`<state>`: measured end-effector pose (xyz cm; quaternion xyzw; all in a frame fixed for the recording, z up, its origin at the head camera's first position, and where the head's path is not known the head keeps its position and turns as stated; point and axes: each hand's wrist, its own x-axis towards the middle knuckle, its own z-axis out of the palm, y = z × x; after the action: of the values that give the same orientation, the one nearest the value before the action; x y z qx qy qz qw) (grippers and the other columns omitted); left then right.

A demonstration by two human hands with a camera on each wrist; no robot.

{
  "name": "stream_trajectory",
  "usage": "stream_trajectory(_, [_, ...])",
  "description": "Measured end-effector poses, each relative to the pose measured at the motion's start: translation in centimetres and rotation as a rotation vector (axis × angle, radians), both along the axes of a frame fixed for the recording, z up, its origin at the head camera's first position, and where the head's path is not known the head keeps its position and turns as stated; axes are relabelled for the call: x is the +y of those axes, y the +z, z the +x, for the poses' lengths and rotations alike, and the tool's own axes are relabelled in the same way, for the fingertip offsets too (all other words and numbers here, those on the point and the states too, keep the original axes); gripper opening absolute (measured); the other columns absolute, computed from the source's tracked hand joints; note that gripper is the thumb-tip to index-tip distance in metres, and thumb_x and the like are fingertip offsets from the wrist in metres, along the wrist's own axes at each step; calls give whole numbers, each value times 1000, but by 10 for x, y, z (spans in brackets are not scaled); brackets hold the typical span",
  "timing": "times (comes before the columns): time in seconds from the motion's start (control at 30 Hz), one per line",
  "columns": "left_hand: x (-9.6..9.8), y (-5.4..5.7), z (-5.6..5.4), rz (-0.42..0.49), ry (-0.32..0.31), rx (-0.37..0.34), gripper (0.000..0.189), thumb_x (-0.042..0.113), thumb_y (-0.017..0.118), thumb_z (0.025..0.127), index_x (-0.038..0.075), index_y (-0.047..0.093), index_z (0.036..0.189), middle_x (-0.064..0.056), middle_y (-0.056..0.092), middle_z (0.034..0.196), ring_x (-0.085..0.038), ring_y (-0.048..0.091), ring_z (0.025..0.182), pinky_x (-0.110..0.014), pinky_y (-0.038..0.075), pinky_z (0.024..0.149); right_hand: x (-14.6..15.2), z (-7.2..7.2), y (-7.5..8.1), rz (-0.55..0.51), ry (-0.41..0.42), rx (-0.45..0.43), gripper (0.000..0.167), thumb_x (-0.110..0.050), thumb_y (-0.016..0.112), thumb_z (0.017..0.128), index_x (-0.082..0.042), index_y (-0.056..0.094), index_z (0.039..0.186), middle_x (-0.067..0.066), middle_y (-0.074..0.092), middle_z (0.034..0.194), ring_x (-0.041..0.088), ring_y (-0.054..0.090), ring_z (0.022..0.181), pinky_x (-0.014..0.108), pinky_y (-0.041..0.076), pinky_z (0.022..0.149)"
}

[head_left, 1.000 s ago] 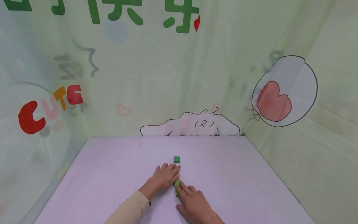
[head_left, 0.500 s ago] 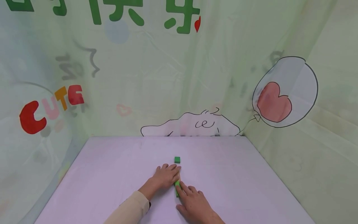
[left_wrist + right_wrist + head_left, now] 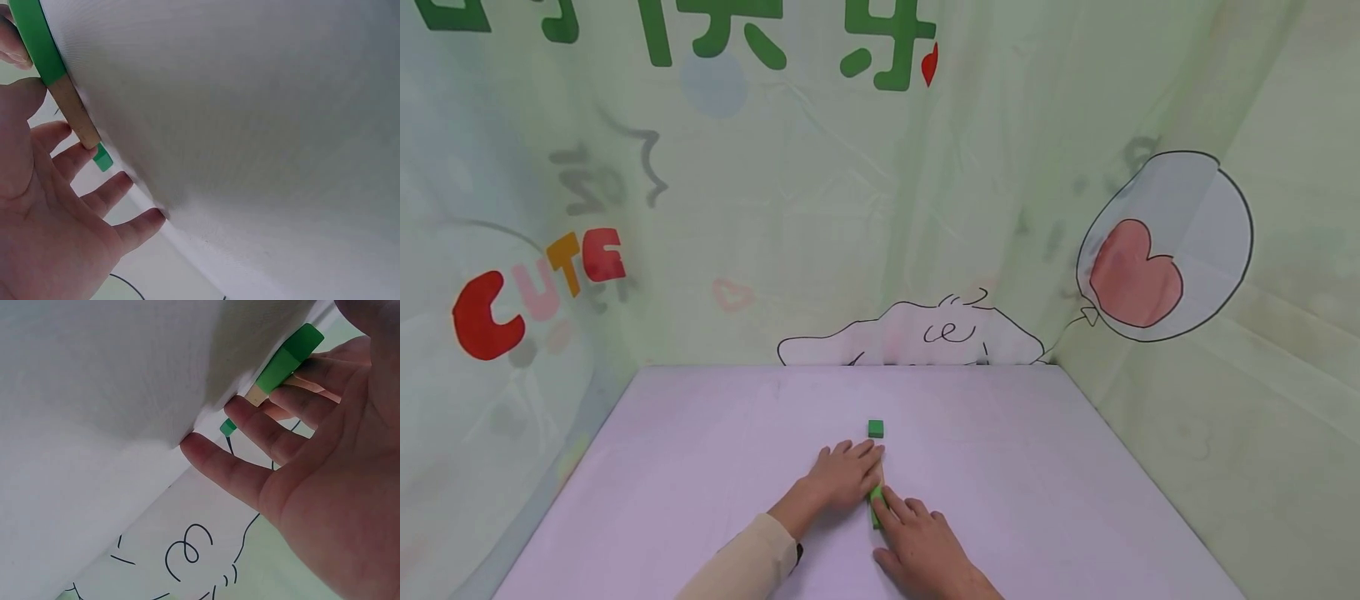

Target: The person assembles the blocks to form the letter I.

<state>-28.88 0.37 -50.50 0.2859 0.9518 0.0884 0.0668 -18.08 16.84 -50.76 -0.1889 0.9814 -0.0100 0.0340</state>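
Pale table (image 3: 1037, 467), printed curtain (image 3: 820, 217) behind. I see left hand (image 3: 844, 475) fingers spread, touching wooden block (image 3: 74, 112); right hand (image 3: 921, 537) fingers spread, touching green block (image 3: 281, 365), which butts the wooden one, between hands. Small green cube (image 3: 876, 429) just beyond.

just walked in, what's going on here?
Someone is working bare-handed at a table. The right hand touches a green block; the left hand touches the wood-coloured piece lined up with it. Whether the two are joined, I can't tell. A second green block sits apart, just beyond the left hand.
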Motion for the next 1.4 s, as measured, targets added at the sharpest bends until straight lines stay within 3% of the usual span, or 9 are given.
stream_trajectory(0.37, [-5, -10, -3, 36, 3, -67, 64, 53, 42, 107, 21, 36, 162, 0, 32, 170, -34, 33, 155, -64, 30, 120, -4, -1, -3, 51, -41, -51, 73, -60, 59, 98, -24, 41, 159, 1, 39, 166, 29, 52, 137, 54, 50, 100])
stream_trajectory(0.67, [-6, -7, -5, 23, -6, -86, 71, 61, 41, 105, 22, 33, 163, 0, 28, 172, -35, 30, 156, -65, 27, 121, -2, -1, -2, 29, -24, -26, 71, -58, 60, 99, -23, 44, 158, 2, 40, 166, 30, 53, 135, 56, 51, 98])
stream_trajectory(0.93, [-3, -4, -4, 16, -22, -94, 67, 55, 42, 106, 22, 34, 163, -1, 29, 171, -35, 31, 156, -65, 28, 121, 0, 5, 4, 5, -39, -38, 70, -55, 65, 96, -20, 49, 155, 5, 46, 162, 32, 57, 131, 58, 53, 94])
stream_trajectory(1.13, [-4, -1, -4, 11, -28, -80, 65, 51, 42, 106, 21, 34, 163, -1, 30, 171, -36, 32, 155, -64, 29, 120, -2, 10, 9, 43, -65, -68, 66, -55, 67, 95, -22, 54, 151, 4, 50, 158, 31, 57, 132, 54, 53, 97])
stream_trajectory(1.4, [-4, 1, 1, -1, -11, -62, 61, 47, 41, 108, 21, 37, 162, -3, 31, 170, -36, 35, 154, -65, 32, 119, -1, 10, 7, 28, -46, -56, 62, -52, 67, 96, -21, 56, 148, 4, 54, 154, 30, 59, 128, 51, 55, 94])
